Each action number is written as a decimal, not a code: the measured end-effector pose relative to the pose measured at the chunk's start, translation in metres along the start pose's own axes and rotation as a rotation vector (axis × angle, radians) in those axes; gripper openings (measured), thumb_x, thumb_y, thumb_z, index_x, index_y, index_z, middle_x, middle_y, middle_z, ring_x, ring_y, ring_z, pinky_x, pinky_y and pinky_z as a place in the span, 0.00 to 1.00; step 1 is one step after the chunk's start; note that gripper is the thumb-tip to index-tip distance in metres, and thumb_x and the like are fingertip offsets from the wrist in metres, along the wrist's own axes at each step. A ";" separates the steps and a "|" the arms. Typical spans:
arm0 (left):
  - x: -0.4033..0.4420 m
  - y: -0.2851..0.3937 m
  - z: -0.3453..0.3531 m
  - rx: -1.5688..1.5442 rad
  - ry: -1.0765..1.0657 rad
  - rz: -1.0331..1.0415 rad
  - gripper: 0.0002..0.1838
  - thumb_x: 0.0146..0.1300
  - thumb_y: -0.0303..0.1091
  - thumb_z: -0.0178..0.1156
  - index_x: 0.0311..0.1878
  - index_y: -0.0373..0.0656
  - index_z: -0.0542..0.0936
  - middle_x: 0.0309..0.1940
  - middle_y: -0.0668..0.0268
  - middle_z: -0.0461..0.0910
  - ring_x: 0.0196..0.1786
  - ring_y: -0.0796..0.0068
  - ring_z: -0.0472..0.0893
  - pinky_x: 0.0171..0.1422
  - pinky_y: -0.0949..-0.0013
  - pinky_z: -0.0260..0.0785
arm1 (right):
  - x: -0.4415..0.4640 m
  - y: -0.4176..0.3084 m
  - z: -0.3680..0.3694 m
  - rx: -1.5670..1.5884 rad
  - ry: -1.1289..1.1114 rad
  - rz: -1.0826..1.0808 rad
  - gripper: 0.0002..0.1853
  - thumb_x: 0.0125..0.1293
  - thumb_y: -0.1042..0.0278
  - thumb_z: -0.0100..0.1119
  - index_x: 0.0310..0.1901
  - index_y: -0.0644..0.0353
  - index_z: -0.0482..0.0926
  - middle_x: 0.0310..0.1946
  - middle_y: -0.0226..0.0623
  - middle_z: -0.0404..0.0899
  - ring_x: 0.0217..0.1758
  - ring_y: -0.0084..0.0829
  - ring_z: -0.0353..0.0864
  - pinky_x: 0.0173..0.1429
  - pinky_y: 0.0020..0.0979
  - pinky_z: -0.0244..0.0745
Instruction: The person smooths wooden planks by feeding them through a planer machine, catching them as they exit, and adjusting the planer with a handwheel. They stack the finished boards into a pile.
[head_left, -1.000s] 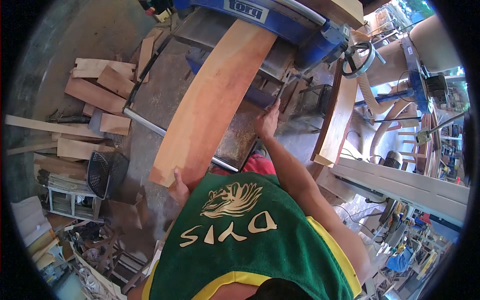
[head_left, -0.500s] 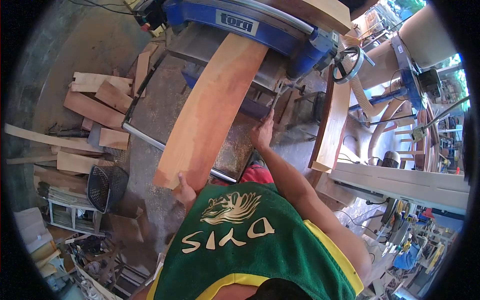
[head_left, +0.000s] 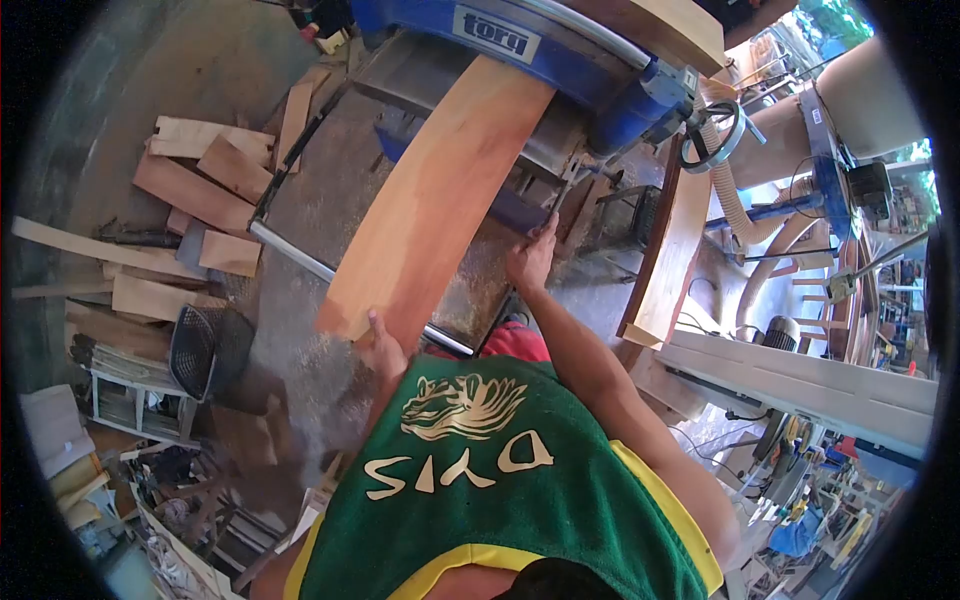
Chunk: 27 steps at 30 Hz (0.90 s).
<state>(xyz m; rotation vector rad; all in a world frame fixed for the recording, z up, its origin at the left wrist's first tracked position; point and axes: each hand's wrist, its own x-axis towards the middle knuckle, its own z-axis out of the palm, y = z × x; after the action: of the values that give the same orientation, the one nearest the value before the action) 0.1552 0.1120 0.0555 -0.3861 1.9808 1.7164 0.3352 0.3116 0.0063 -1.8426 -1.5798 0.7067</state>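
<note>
A long wooden board [head_left: 430, 200] slopes up from near my body, its far end hidden under a blue planer [head_left: 600, 70] labelled "torq". My left hand [head_left: 382, 347] grips the board's near end, thumb on top and fingers out of sight beneath. Under the board near that end runs a metal roller bar [head_left: 300, 252]. To the right of the board, my right hand [head_left: 532, 258] is closed around the side bar [head_left: 557, 200] of the planer's support frame.
Offcut boards [head_left: 200, 190] lie piled on the floor at left, near a black plastic basket [head_left: 195, 350]. A handwheel [head_left: 712, 137] juts from the planer's right side. Further right are a long plank [head_left: 670, 250], a ribbed hose [head_left: 728, 195] and a white beam [head_left: 800, 380].
The board has slid slightly farther into the planer, my left hand moving forward with its near end. My right hand stays on the side bar. The whole view has shifted a little.
</note>
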 end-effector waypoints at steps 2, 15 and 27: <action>0.014 -0.019 -0.004 -0.147 -0.143 0.014 0.33 0.68 0.49 0.65 0.63 0.30 0.70 0.58 0.53 0.76 0.54 0.62 0.79 0.58 0.60 0.74 | 0.000 0.006 0.004 -0.035 0.045 -0.097 0.50 0.56 0.75 0.56 0.78 0.62 0.38 0.57 0.60 0.66 0.58 0.60 0.72 0.61 0.49 0.72; -0.007 0.008 0.019 0.071 -0.207 -0.069 0.35 0.72 0.50 0.59 0.69 0.33 0.62 0.66 0.53 0.69 0.66 0.60 0.70 0.70 0.59 0.62 | 0.000 0.002 0.003 0.004 0.000 0.049 0.50 0.56 0.73 0.57 0.78 0.54 0.41 0.58 0.57 0.67 0.60 0.59 0.72 0.62 0.51 0.72; -0.003 0.029 -0.006 0.173 -0.542 0.063 0.40 0.67 0.40 0.64 0.75 0.35 0.57 0.73 0.52 0.62 0.74 0.60 0.63 0.77 0.61 0.53 | 0.054 -0.046 -0.078 0.080 0.137 -0.338 0.35 0.58 0.69 0.65 0.67 0.66 0.64 0.54 0.58 0.70 0.60 0.52 0.71 0.61 0.46 0.71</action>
<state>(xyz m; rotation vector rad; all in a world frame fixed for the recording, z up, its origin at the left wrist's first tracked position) 0.1420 0.1110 0.0826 0.1892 1.7253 1.4697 0.3690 0.3624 0.0925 -1.4824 -1.6900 0.4724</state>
